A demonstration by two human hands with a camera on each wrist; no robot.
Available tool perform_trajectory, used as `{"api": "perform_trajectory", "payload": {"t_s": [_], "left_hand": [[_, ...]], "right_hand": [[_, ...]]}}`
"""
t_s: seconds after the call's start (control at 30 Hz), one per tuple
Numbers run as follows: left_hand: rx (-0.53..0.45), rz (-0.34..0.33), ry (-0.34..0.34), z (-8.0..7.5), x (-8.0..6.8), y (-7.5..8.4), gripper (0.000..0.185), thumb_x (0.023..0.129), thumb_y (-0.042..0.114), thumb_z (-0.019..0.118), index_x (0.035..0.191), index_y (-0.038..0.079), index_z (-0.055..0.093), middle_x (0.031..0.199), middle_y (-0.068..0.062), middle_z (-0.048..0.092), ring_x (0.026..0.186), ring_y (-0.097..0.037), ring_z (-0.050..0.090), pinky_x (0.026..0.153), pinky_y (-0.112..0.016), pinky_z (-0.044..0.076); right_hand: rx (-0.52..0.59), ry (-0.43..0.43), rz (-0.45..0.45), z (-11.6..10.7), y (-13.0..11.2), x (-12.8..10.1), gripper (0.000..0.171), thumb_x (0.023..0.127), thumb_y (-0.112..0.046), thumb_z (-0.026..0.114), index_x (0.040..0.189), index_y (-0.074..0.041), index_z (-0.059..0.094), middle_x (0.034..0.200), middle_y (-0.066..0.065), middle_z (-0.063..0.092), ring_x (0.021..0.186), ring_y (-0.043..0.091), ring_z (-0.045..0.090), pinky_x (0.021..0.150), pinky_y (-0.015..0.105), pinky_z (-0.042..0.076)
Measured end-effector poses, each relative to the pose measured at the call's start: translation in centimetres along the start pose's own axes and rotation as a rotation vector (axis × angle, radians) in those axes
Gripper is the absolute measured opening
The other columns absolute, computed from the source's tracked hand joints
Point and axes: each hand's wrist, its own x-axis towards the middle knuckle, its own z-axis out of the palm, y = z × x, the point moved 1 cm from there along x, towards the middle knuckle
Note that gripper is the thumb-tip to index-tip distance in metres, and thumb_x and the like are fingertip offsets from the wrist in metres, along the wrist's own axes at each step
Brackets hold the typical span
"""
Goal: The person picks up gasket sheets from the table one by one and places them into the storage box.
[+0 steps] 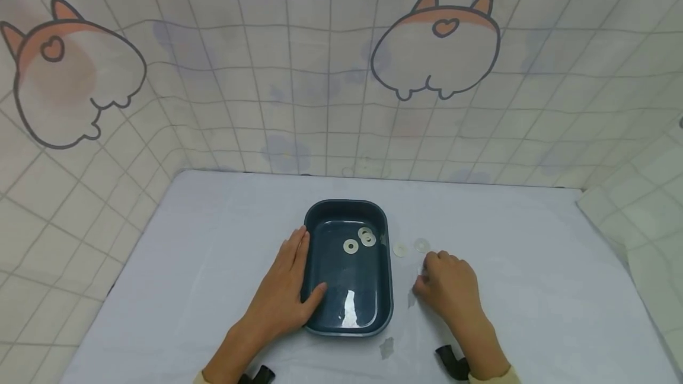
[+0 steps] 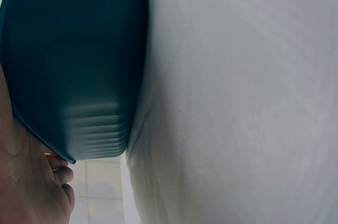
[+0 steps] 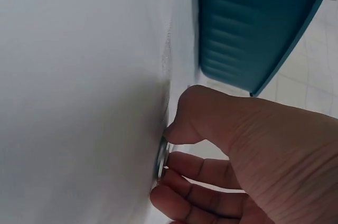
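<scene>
Silvery disc (image 3: 162, 157), fingers (image 3: 198, 169) hiding part.

A pale, gridded wall covering (image 1: 299, 93) rises behind the far edge of the bench (image 1: 533, 236), its lines wavering as if over soft folds; matching panels flank the left edge (image 1: 48, 253) and the right edge (image 1: 651, 194); a cartoon animal with orange ears (image 1: 434, 64) is printed above the far edge, right of its middle; a second, tilted one (image 1: 80, 82) lies beyond the far left corner; faint mauve blotches (image 1: 285, 156) mottle the covering; the light is soft, the bench top white.
</scene>
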Motion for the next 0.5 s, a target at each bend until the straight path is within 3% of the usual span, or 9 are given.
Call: {"api": "perform_trajectory", "payload": {"t_s": [0.33, 0.5], "left_hand": [[0.007, 0.013, -0.002, 0.0, 0.1, -0.2, 0.098, 0.096, 0.049, 0.066, 0.170, 0.004, 0.017, 0.180, -0.009, 0.013, 0.167, -0.026, 0.019, 0.135, -0.050, 0.026], [0.011, 0.006, 0.005, 0.1, 0.0, -0.2, 0.098, 0.096, 0.049, 0.067, 0.169, 0.005, 0.019, 0.180, -0.008, 0.014, 0.167, -0.026, 0.020, 0.136, -0.046, 0.024]], "right_hand": [[0.025, 0.033, 0.010, 0.2, 0.1, 0.2, 0.016, 0.074, -0.011, 0.082, 0.082, -0.001, 0.072, 0.071, 0.012, 0.068, 0.060, 0.023, 0.054, 0.055, 0.037, 0.048], [0.086, -0.040, 0.032, 0.2, 0.9, 0.3, 0.022, 0.076, -0.016, 0.082, 0.091, -0.002, 0.074, 0.076, 0.010, 0.069, 0.065, 0.021, 0.056, 0.060, 0.037, 0.052]]}}
